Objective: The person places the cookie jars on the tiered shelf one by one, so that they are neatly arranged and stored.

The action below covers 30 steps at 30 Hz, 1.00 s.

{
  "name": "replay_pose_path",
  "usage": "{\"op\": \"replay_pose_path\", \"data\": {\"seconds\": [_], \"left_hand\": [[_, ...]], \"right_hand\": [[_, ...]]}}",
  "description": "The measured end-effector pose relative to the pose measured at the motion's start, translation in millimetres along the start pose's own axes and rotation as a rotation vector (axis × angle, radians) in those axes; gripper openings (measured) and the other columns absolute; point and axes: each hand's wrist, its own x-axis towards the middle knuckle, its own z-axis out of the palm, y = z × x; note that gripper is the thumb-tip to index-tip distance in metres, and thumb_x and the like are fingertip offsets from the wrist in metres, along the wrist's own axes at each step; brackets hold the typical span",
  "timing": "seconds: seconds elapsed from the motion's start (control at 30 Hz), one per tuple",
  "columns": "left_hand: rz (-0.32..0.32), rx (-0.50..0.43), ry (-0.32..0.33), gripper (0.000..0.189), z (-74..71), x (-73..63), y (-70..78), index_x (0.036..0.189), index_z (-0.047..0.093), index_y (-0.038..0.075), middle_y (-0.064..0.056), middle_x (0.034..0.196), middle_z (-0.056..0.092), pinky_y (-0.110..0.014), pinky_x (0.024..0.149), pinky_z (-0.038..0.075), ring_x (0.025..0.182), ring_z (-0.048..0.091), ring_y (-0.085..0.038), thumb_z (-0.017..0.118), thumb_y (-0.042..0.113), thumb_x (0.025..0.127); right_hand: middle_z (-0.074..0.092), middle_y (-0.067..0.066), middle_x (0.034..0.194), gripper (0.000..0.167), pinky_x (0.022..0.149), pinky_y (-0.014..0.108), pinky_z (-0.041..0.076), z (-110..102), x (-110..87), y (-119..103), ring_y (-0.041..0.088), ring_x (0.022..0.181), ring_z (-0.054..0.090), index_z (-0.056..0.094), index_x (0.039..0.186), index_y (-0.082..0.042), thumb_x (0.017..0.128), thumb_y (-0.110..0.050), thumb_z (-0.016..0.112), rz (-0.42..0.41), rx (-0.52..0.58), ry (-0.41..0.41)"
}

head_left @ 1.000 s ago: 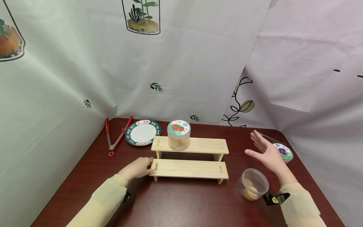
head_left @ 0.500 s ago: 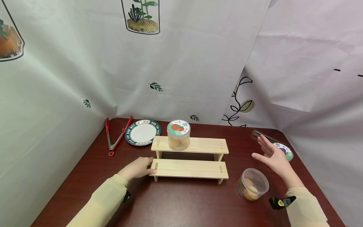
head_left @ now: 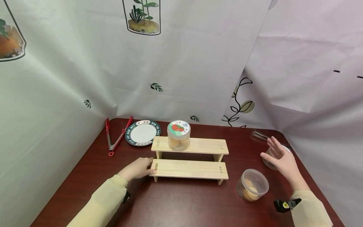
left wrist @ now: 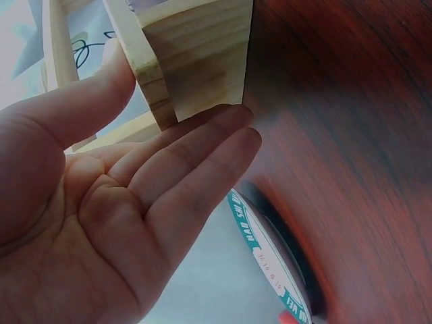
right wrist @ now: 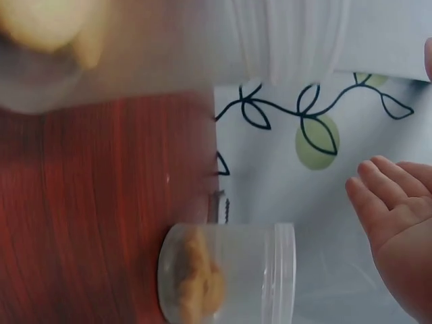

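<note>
My left hand [head_left: 138, 167] grips the left end of the lower step of a two-tier wooden stand [head_left: 190, 168]. In the left wrist view, its thumb lies on one side of the board [left wrist: 152, 81] and the fingers lie along the other. My right hand [head_left: 286, 162] is open, held over a lidded clear jar [head_left: 269, 162] at the right, partly hiding it; the fingers hold nothing. Nearer stands a lidless clear jar [head_left: 252, 184] with round, pale-brown biscuits inside. Biscuits also show in a jar [right wrist: 229, 273] in the right wrist view. A tomato-labelled jar [head_left: 178, 135] sits on the upper step.
Red-handled tongs [head_left: 114, 144] lie at the back left beside a green-rimmed plate [head_left: 143, 133]. A thin metal utensil [head_left: 261, 135] lies at the back right, behind the lidded jar. White printed cloth [head_left: 198, 63] encloses the dark red table [head_left: 175, 205] behind and at both sides.
My right hand has moved right and slightly nearer, over the lidded jar, now covering most of its lid and uncovering the metal utensil. My left hand keeps its hold on the stand.
</note>
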Motion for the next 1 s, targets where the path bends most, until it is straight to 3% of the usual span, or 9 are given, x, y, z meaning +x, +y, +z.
{"op": "replay_pose_path", "data": {"seconds": [0.33, 0.57, 1.0], "left_hand": [[-0.017, 0.0, -0.011, 0.056, 0.5, 0.5, -0.6, 0.121, 0.053, -0.016, -0.027, 0.114, 0.062, -0.049, 0.092, 0.046, 0.106, 0.06, -0.037, 0.071, 0.023, 0.085], [-0.007, -0.014, -0.003, 0.057, -0.3, -1.0, 0.6, 0.122, 0.052, -0.016, -0.027, 0.114, 0.062, -0.049, 0.092, 0.046, 0.106, 0.06, -0.038, 0.071, 0.022, 0.084], [0.001, -0.006, -0.004, 0.057, 0.3, -0.2, -0.1, 0.123, 0.052, -0.015, -0.026, 0.116, 0.061, -0.049, 0.093, 0.046, 0.107, 0.06, -0.037, 0.07, 0.024, 0.086]], "right_hand": [[0.033, -0.009, 0.151, 0.084, 0.09, 0.001, 0.035, -7, -5.8, 16, -0.011, 0.126, 0.038, 0.017, 0.153, -0.019, 0.087, -0.012, 0.069, 0.059, 0.007, 0.097], [0.027, -0.005, 0.153, 0.081, 0.093, -0.001, 0.029, -13, -7.9, 27, -0.012, 0.13, 0.03, 0.017, 0.152, -0.016, 0.089, -0.019, 0.067, 0.125, -0.036, 0.204], [0.013, -0.008, 0.156, 0.082, 0.092, -0.004, 0.024, -21, -13.5, 47, -0.006, 0.137, 0.018, 0.009, 0.153, -0.019, 0.092, -0.026, 0.064, 0.228, -0.048, 0.222]]}}
